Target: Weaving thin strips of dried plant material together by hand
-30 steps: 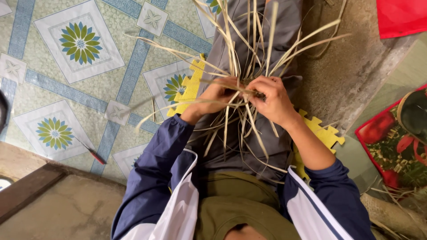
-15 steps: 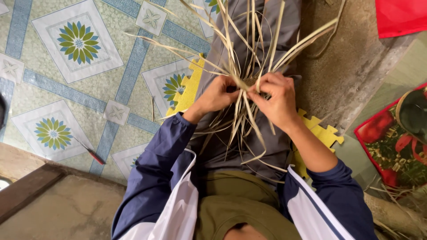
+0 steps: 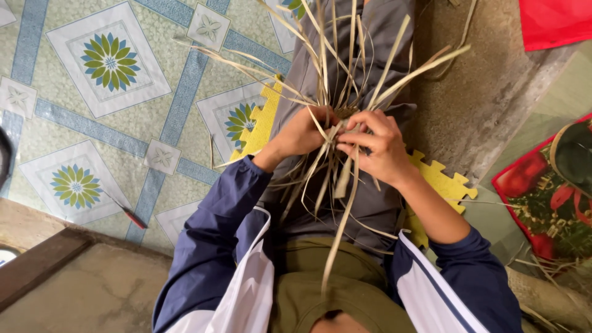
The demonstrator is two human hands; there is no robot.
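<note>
Nearest me, my left hand [image 3: 303, 132] and right hand [image 3: 376, 148] both pinch the bundle of pale straw strips [image 3: 336, 132] over my lap, fingers clenched around its crossing point. Strips fan toward twelve o'clock; a yellow foam mat [image 3: 444, 182] lies at three o'clock, patterned floor tiles [image 3: 108, 61] at ten.

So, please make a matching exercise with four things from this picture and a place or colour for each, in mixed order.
Things:
1. pale dried straw strips
2. yellow foam puzzle mat
3. small red-handled tool
4. bright red cloth

Places or colours:
A. top right corner of the picture
B. lying on the patterned floor tiles, left of the arms
C. gathered between the left hand and the right hand
D. under the legs, with toothed edges

Pairs: 1-C, 2-D, 3-B, 4-A
</note>
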